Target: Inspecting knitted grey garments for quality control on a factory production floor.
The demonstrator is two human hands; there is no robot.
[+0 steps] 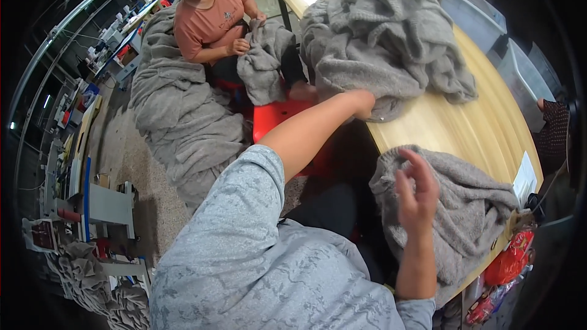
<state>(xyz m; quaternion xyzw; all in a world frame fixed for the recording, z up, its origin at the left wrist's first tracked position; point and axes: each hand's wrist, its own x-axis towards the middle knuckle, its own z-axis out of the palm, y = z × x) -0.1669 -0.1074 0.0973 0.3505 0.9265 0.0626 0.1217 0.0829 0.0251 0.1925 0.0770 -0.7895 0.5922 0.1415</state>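
Note:
My left arm stretches forward across my body. At the near lower edge of a big heap of grey knitted garments, my left hand is curled in a fist shape against a grey knitted garment; its fingertips are mostly hidden. Closer to me, another grey knitted garment lies spread over the table edge, its ribbed band toward the left. Above this piece I hold my right hand raised, with thumb and fingers apart and nothing in them.
The pale wooden table curves along the right, with a white paper and a red plastic bag at its edge. Opposite sits a co-worker handling grey knitwear beside a red stool. More knitwear piles up left; clear bins stand far right.

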